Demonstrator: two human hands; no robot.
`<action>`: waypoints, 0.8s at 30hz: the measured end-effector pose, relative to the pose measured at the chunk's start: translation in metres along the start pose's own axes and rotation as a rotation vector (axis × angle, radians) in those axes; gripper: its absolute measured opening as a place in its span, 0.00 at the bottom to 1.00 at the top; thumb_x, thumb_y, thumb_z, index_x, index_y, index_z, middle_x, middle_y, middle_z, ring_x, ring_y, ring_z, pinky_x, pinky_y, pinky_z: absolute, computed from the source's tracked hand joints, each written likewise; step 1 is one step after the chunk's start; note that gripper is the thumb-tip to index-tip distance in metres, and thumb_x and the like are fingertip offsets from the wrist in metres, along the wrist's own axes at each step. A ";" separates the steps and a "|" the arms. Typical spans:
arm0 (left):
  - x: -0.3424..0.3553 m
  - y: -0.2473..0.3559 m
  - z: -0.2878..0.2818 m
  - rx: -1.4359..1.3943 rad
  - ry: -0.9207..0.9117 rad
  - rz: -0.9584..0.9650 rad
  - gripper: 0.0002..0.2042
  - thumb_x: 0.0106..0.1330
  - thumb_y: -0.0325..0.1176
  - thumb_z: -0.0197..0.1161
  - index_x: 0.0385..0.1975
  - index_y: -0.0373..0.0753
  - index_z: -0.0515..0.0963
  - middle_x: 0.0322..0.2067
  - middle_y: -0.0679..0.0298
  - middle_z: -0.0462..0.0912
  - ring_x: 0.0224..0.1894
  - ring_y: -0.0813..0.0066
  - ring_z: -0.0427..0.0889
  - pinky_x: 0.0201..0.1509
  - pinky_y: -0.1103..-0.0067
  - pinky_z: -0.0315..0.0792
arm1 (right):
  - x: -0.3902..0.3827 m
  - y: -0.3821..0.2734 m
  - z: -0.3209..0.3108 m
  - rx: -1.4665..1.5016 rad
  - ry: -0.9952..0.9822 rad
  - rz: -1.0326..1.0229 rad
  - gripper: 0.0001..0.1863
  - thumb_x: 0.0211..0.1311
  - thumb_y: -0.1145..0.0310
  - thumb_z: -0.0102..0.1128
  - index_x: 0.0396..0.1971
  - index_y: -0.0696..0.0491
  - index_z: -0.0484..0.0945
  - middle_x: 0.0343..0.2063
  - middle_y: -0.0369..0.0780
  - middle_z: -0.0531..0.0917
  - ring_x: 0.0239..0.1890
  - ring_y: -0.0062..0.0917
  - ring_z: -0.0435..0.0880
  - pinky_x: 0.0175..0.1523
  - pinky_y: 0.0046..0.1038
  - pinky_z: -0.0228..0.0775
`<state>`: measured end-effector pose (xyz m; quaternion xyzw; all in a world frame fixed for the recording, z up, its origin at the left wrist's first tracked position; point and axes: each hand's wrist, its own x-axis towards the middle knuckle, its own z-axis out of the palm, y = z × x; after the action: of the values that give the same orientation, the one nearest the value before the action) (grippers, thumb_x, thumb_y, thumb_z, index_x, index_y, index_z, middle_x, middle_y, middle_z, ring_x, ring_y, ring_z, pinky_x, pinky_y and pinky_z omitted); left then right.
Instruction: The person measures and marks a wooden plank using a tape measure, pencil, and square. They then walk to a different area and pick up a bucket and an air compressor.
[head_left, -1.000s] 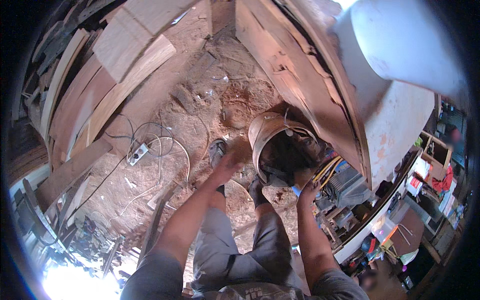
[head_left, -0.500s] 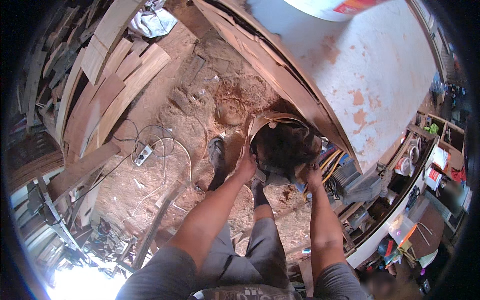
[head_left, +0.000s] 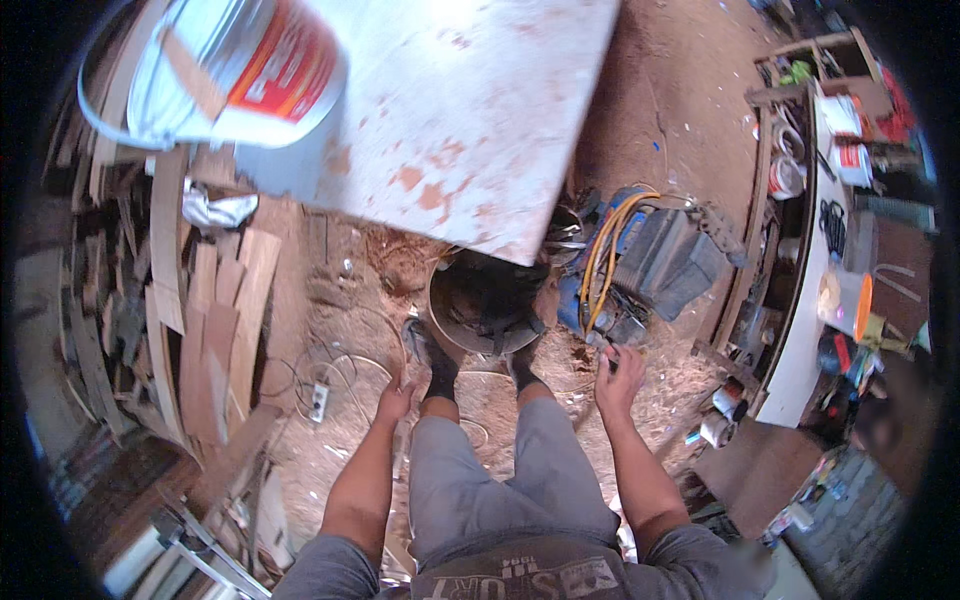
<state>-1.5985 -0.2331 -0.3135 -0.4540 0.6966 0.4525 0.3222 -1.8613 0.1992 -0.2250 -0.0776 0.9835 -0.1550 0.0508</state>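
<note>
Two hands hang beside my knees. My left hand [head_left: 392,400] is loosely spread and holds nothing. My right hand [head_left: 620,372] has its fingers curled around something small and dark; I cannot tell what it is. A round metal bucket [head_left: 487,304] sits on the dirt just beyond my feet, apart from both hands and between them. Its far rim tucks under the edge of a white board [head_left: 470,120]. A blue machine [head_left: 640,260] crowds its right side; stacked planks [head_left: 215,330] stand well off to the left, with open dirt between.
</note>
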 end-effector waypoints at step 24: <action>-0.031 -0.013 -0.329 -0.137 0.019 -0.072 0.26 0.79 0.47 0.65 0.72 0.45 0.75 0.50 0.60 0.88 0.41 0.73 0.85 0.41 0.72 0.79 | -0.008 0.027 -0.026 -0.019 -0.581 0.466 0.29 0.66 0.43 0.67 0.62 0.42 0.86 0.53 0.54 0.89 0.58 0.49 0.87 0.65 0.46 0.78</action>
<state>-1.5875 -0.5284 -0.1658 -0.5041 0.6502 0.4831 0.2997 -1.8600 0.2337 -0.2082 0.1073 0.9207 -0.1015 0.3612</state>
